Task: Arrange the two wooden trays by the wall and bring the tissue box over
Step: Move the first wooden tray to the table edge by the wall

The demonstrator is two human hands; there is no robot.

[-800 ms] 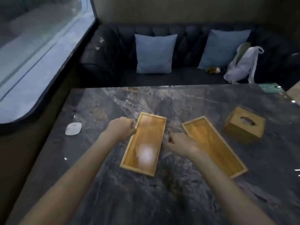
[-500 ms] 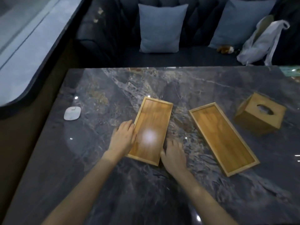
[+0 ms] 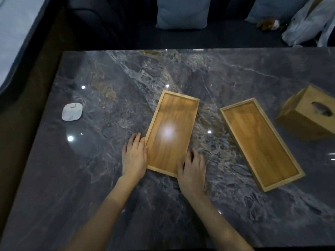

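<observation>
My hands have slid back along the left tray (image 3: 172, 133) to its near end: my left hand (image 3: 134, 156) now lies flat against its long left edge by the near corner, and my right hand (image 3: 191, 166) cups the near right corner, thumb on the rim. Neither is clenched; fingers are spread and pressing the tray's sides, bracketing it rather than lifting it (it sits flat on the marble table (image 3: 126, 84)). A moment ago they were further up its sides, so I read this as setting up a push, probably away from me toward the wall.

The second tray (image 3: 261, 144) lies to the right of the left tray, apart from it and angled the other way, untouched. Beyond that, further right, the tissue box (image 3: 308, 113) stands tilted to the table edge, its oval slot facing up, well apart from my hands. So all three parts of the job remain open.

Left of the left tray, well apart, sits a small white pad (image 3: 72, 112). It could crowd a spot by the wall; otherwise the table surface ahead of the tray looks clear.
</observation>
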